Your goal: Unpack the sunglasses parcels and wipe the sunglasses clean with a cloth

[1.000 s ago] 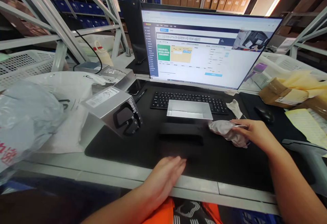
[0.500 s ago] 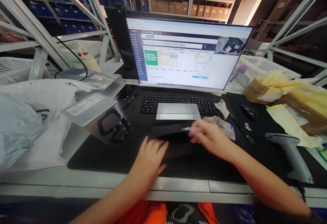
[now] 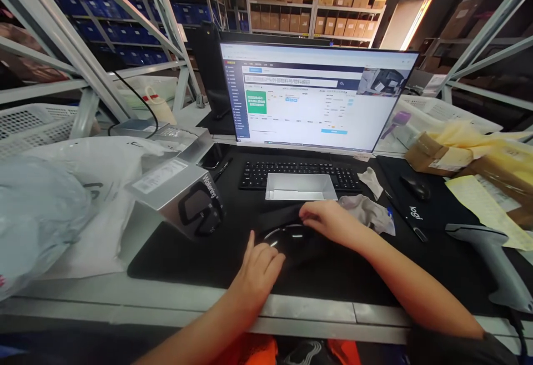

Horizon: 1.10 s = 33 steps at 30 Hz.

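Observation:
A flat black pouch (image 3: 291, 243) with a shiny curved edge lies on the black desk mat (image 3: 187, 254) in front of me. My left hand (image 3: 258, 268) rests on its near left side, fingers curled down on it. My right hand (image 3: 328, 221) grips its far edge with bent fingers. Just right of that hand lies a crumpled grey plastic bag (image 3: 368, 212). Behind the pouch stands an open silver box tray (image 3: 300, 187).
A silver product box (image 3: 179, 190) lies tilted at left beside white plastic bags (image 3: 62, 204). Keyboard (image 3: 300, 173), monitor (image 3: 316, 98), mouse (image 3: 416, 187), a pen (image 3: 406, 220), a grey barcode scanner (image 3: 491, 262) and cardboard parcels (image 3: 441, 154) at right.
My right hand left the crumpled bag and came left onto the pouch. My left hand moved forward onto the pouch, which now shows a shiny curved edge.

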Motion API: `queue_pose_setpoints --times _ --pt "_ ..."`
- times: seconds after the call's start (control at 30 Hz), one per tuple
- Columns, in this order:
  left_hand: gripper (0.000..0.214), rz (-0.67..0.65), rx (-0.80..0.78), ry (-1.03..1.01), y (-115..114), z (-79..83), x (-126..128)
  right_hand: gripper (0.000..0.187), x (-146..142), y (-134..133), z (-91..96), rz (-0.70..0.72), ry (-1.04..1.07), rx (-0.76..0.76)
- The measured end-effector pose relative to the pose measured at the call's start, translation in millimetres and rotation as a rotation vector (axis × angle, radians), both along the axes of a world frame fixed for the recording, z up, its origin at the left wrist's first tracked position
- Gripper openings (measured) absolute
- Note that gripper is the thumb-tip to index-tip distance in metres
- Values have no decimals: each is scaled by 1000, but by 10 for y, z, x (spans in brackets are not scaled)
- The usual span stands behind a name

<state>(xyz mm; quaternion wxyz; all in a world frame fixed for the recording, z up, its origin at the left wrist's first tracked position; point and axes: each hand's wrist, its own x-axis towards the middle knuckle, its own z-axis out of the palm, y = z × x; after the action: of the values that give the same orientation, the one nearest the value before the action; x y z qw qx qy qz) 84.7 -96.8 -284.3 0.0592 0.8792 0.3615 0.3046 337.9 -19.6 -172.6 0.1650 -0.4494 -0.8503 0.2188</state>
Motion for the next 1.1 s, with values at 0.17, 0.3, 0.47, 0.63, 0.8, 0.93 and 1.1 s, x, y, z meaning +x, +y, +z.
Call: queue_pose_setpoints --times 0.17,0.3,0.47,0.63,0.8,0.93,1.1 --pt "46 32 92 5 -16 134 -5 27 943 -159 240 -358 118 173" --pt "43 -11 207 15 22 349 -22 53 1617 -158 -92 -630 -178 125" --pt "55 -127 196 -63 191 604 -42 30 1612 -162 -538 -642 -284 120" --pt "54 -104 24 -143 386 763 15 32 1390 -283 -28 -760 -277 429" --pt "88 -141 -242 -409 482 785 100 25 812 -397 561 -543 -24 876" --pt "111 -183 -420 -664 505 774 102 32 91 -331 535 -162 199 1028" --pt "45 9 -422 -682 504 829 -16 41 -397 -287 415 155 462 954"
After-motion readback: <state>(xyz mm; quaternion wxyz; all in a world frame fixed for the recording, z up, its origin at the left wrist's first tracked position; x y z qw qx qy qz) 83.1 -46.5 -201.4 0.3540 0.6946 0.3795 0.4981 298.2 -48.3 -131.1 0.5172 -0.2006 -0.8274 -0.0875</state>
